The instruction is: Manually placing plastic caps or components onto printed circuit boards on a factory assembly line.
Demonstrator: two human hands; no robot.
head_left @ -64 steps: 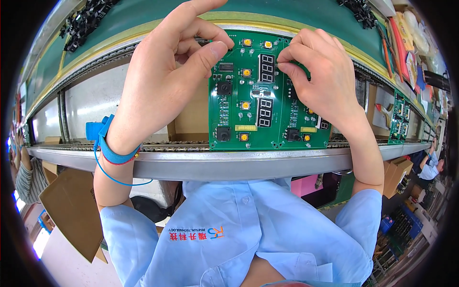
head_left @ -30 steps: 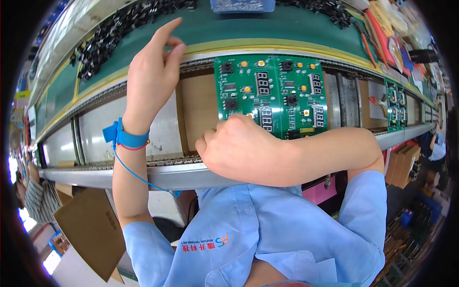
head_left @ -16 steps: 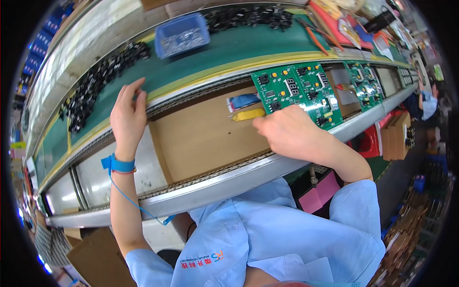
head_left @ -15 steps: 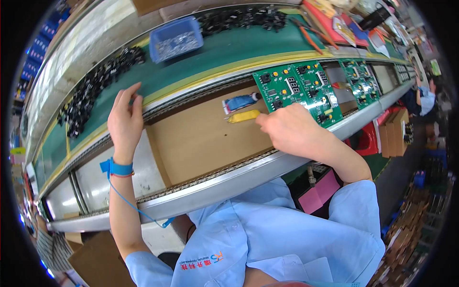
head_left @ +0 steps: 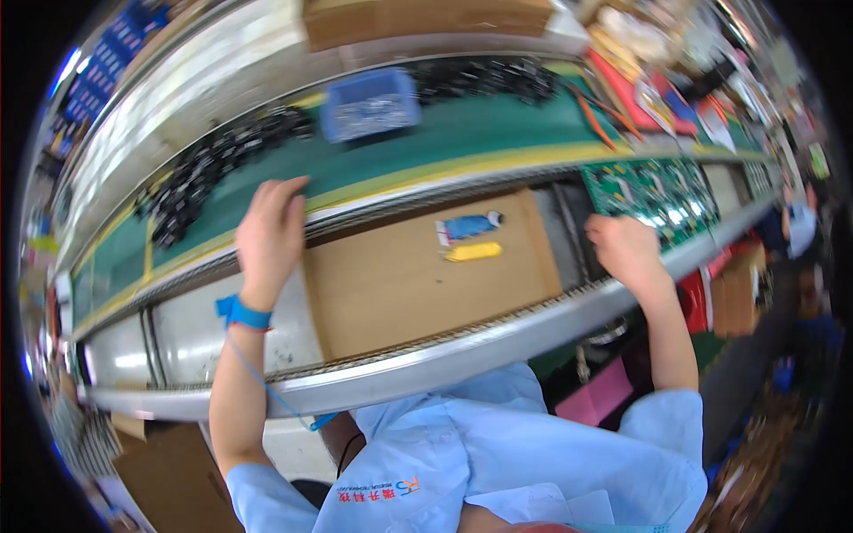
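My right hand [head_left: 629,253] has its fingers curled at the near left corner of the green circuit boards [head_left: 653,191], touching or nearly touching them; anything inside the fingers is hidden. The boards lie on the metal rail track to the right of a brown cardboard panel [head_left: 391,284]. My left hand [head_left: 269,238] is raised over the track's far edge with its fingers loosely apart, holding nothing, and a blue wrist strap [head_left: 244,314] is around that wrist. On the cardboard lie a blue tube with a dark cap [head_left: 471,227] and a small yellow-handled tool [head_left: 474,252].
Beyond the track, a green bench top [head_left: 311,169] carries piles of black parts [head_left: 209,173] and a blue bin [head_left: 369,105] with small clear pieces. Orange-handled pliers [head_left: 597,123] lie farther right. A silver rail [head_left: 426,333] runs along the near side. Another person [head_left: 800,222] is at far right.
My right hand and the near circuit board have moved right along the track, off the cardboard and up to the other board. My left hand stays over the far rail. The view has shifted.
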